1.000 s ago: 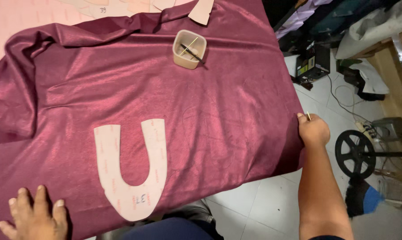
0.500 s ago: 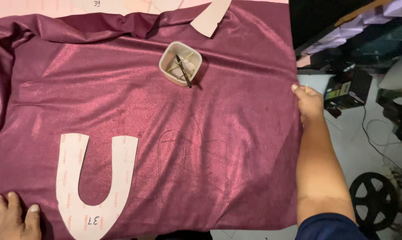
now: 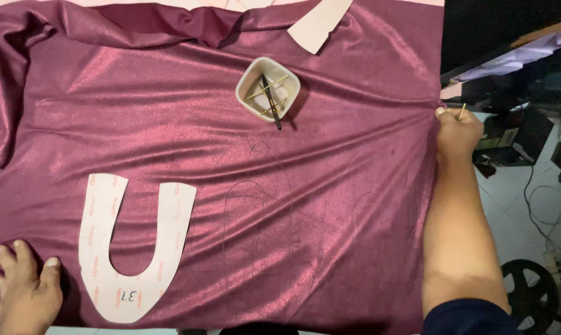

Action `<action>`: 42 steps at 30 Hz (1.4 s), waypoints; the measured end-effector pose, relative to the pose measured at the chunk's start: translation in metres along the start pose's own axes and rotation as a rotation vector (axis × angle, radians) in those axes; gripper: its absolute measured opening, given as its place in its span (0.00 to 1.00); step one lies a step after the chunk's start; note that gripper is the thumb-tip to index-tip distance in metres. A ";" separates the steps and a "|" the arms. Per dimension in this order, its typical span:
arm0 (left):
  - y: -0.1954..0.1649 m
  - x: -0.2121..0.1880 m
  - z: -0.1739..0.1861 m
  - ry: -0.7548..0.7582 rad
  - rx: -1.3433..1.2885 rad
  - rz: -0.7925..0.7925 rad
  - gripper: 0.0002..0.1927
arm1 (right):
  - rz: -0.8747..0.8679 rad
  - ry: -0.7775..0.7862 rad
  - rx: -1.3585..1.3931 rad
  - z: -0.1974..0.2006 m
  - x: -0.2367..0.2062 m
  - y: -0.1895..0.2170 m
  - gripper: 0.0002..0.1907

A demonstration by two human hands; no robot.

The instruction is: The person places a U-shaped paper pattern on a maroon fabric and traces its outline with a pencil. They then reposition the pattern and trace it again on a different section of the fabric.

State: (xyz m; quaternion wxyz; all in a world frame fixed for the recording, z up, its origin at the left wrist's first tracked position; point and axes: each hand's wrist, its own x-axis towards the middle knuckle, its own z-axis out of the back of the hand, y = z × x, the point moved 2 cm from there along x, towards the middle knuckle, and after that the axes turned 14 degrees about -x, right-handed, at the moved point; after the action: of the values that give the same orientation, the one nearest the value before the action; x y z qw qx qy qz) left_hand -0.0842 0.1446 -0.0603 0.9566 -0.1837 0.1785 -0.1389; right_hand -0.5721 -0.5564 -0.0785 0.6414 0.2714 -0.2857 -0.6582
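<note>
Across the whole worktop spreads a maroon fabric point(image 3: 243, 167), its long axis running left to right, creases fanning toward the right edge. At that edge the right hand point(image 3: 457, 130) is closed, pinching the cloth's border (a thin yellow stick pokes from its fingers). At the lower left corner the left hand point(image 3: 22, 291) lies open and flat, fingers spread, pressing the fabric down. Just beside it sits a U-shaped card pattern point(image 3: 134, 248), its open end pointing away from the person. Farther up, a small square cup point(image 3: 268, 89) rests on the cloth, well apart from both hands.
</note>
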 end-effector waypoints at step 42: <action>-0.252 0.130 -0.023 0.500 0.107 -0.680 0.30 | 0.231 0.586 -0.604 -0.083 -0.461 0.184 0.28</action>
State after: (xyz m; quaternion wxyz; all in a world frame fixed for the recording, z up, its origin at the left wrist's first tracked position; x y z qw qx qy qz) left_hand -0.0269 -0.1308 -0.0174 0.7918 -0.1427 0.3268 -0.4958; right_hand -0.3712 -0.1002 -0.0066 0.8154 0.2130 0.0853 -0.5315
